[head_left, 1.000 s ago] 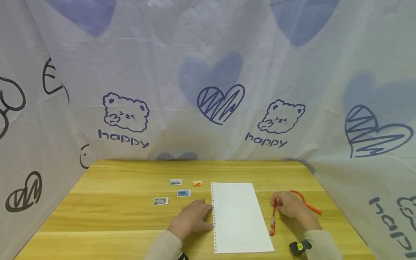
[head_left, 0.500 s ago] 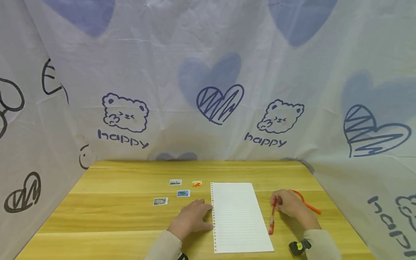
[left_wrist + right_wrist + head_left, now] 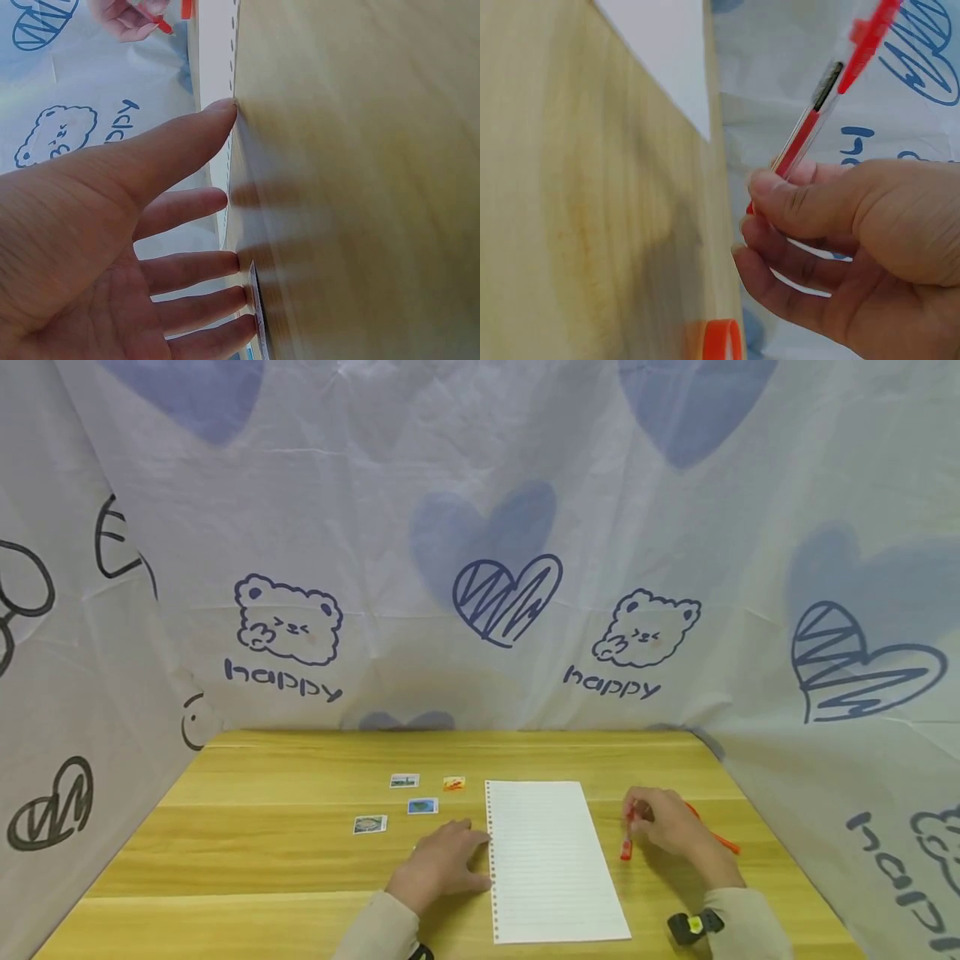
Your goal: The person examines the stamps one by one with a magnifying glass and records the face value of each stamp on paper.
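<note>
1. Red pen point(image 3: 810, 127): located right of the sheet, beside its long edge in the head view; held near one end in the right hand point(image 3: 662, 818).
2. Right-hand grip: closed on the pen, thumb pressed against the fingers in a pinch; the other fingers are loosely bent.
3. Left-hand grip: the left hand point(image 3: 446, 860) grasps nothing. Fingers are extended and spread; the thumb tip touches the perforated edge of the paper sheet point(image 3: 555, 868).
4. Count: one pen, one sheet, four small printed pictures point(image 3: 423, 807) lying flat, one orange-red strip point(image 3: 726, 842). A thin card edge point(image 3: 259, 307) shows beside the left fingertips; it is seen nearly edge-on, so whether it belongs to the four cannot be told.
5. Pen construction: slender, clear barrel, red core, one dark section, red end piece.
6. Sheet: white ruled paper, rectangular, with a row of punched holes along its left side.
7. Pictures: rectangular, pale-bordered, in differing colours.
8. Strip: curved, smooth, partly hidden behind the right hand.
9. Table point(image 3: 225, 852): yellowish wood-grain surface.
10. Backdrop point(image 3: 375, 527): creased white sheeting, printed with blue hearts and bears.
</note>
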Tool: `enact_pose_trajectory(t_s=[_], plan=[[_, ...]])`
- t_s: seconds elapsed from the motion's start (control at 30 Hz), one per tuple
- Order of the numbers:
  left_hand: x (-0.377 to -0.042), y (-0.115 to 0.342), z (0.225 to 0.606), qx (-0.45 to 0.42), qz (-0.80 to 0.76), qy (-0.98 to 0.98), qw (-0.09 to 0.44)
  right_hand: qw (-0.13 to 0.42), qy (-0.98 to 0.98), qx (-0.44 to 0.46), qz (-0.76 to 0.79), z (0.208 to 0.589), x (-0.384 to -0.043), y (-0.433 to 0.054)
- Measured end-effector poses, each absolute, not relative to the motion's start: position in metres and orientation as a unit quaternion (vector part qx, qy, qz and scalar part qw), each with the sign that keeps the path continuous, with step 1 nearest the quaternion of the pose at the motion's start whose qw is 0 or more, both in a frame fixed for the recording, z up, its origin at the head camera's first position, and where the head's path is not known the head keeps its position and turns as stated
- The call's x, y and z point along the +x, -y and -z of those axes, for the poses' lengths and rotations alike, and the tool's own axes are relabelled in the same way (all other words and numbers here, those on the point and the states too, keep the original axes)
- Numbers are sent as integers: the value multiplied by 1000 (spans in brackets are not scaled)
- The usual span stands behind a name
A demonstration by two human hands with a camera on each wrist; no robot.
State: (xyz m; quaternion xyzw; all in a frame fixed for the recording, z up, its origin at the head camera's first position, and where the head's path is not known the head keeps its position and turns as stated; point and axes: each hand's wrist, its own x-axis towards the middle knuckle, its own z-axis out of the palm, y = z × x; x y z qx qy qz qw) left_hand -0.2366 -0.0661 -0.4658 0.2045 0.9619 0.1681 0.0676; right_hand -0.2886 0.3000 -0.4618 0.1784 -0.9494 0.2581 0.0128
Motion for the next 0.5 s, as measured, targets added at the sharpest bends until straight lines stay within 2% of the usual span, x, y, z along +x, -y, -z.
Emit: enact_pose_trajectory(t_s=[0.23,0.33,0.4,0.5], plan=[[-236,67,465,209,-166,-962,63,11,920,252,-301,455,-288,-297],[-236,67,465,210,-166,-962,63,-7,904,262,-337,453,-287,-295],[-236,67,464,210,-165,-962,63,-41,883,244,-398,451,-287,-293],[-236,66,463,207,-168,-962,65,-39,879,250,-404,449,-287,-291]])
